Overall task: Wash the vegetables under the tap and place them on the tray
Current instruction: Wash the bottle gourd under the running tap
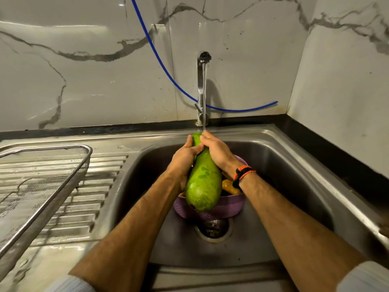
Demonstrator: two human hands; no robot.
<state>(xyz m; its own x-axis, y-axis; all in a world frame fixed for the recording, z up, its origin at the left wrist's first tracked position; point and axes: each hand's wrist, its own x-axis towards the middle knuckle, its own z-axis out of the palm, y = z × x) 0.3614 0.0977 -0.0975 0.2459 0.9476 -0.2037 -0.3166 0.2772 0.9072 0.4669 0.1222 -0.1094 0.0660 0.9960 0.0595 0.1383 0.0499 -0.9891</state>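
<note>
Fingers of both hands were wrapped round the narrow upper neck of the bottle gourd (203,182): left hand (185,155) curled on its left side, right hand (216,151) curled over the top right, fingertips near the tip. Gourd was held tilted, tip up under the stream from the tap (202,89), heavy bulb hanging down toward me over the purple basket (210,207) in the sink (294,175). Water struck at my right fingers, right at the tip.

Risk, judged: both grips sat high on the thin wet end, with all the weight below and unsupported. Slick skin could slide through my fingers; bulb would drop onto the basket and the orange vegetable (230,187) in it. Splash off my knuckles was also likely. Mesh tray (69,178) lay well apart to the left, so the carry over the rim was another slip point
</note>
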